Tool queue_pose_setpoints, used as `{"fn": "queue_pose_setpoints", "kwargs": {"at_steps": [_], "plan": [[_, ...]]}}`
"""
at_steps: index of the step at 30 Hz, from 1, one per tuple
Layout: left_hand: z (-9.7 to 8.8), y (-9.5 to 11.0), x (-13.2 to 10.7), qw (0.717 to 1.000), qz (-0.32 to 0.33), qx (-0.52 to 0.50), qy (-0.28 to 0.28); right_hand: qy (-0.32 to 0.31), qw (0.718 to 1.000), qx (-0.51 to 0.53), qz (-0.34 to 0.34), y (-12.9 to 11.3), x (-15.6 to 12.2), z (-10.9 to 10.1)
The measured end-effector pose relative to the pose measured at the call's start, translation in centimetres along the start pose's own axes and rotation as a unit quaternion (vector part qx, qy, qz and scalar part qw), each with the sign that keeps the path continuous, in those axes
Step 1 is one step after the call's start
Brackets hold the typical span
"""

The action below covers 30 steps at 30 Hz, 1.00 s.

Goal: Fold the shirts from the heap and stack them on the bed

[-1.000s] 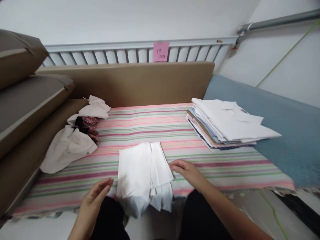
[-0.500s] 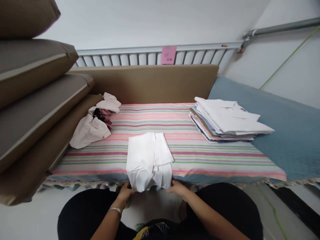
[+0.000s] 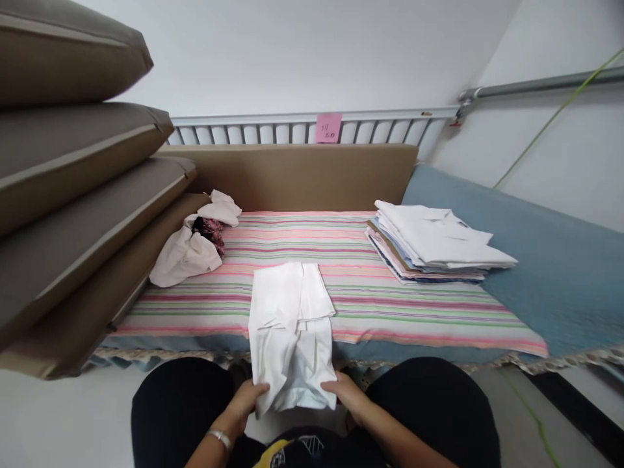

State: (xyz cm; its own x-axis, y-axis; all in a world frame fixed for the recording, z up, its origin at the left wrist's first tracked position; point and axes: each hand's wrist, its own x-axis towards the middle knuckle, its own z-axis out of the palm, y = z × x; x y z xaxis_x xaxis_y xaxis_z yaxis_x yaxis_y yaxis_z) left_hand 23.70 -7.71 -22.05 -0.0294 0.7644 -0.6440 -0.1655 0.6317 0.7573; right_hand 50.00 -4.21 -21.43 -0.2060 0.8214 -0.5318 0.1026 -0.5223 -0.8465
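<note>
Pink-striped sheet (image 3: 414, 318) carries the white garment (image 3: 280, 338), its near end hanging past the edge, left hand (image 3: 244, 398) and right hand (image 3: 349, 394) each pinching one side, grip closed, so uneven pulling could skew the folds

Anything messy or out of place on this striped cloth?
Crumpled fabric bunched beside the cushions at left, unlike the folded pile at right. The white garment hangs over the edge, but left hand and right hand hold it.
</note>
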Motion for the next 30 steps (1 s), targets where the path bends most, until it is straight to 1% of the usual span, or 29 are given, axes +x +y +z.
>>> {"fn": "queue_pose_setpoints", "kwargs": {"at_steps": [3,6,8,10,13,16,18,22,25,27,29,30], "plan": [[0.0,0.1,-2.6,0.999,0.01,-0.033,-0.018,0.017,0.998,0.063,0.012,0.6,-1.4,0.2],[0.4,0.1,-4.7,0.995,0.011,-0.096,-0.029,0.031,0.997,0.059,0.036,0.4,-2.9,0.5],[0.8,0.1,-5.8,0.99,0.013,-0.137,-0.033,0.039,0.997,0.062,0.026,0.0,-4.0,0.7],[1.3,0.2,-6.7,0.989,0.014,-0.146,-0.036,0.046,0.997,0.067,0.011,-0.6,-5.0,0.9],[1.7,0.7,-8.3,0.992,0.011,-0.124,-0.031,0.059,0.994,0.088,-0.007,-2.0,-6.6,1.0],[2.0,1.8,-9.9,0.994,0.01,-0.11,-0.024,0.086,0.989,0.117,-0.027,-4.1,-8.6,0.8],[2.2,2.9,-10.9,0.994,0.018,-0.109,-0.013,0.099,0.985,0.133,-0.054,-5.8,-10.1,0.7],[2.7,5.4,-12.9,0.993,0.054,-0.101,0.02,0.086,0.975,0.167,-0.117,-8.4,-12.6,0.8],[3.2,6.8,-14.0,0.99,0.076,-0.106,0.059,0.074,0.973,0.184,-0.113,-9.3,-13.2,0.8],[3.4,7.3,-14.4,0.985,0.097,-0.116,0.086,0.072,0.974,0.188,-0.102,-9.4,-13.1,0.7],[3.4,7.5,-14.6,0.981,0.117,-0.122,0.091,0.068,0.974,0.195,-0.098,-9.4,-12.9,0.6],[3.3,7.5,-14.6,0.982,0.119,-0.124,0.083,0.066,0.973,0.199,-0.097,-9.5,-12.8,0.6]]}}
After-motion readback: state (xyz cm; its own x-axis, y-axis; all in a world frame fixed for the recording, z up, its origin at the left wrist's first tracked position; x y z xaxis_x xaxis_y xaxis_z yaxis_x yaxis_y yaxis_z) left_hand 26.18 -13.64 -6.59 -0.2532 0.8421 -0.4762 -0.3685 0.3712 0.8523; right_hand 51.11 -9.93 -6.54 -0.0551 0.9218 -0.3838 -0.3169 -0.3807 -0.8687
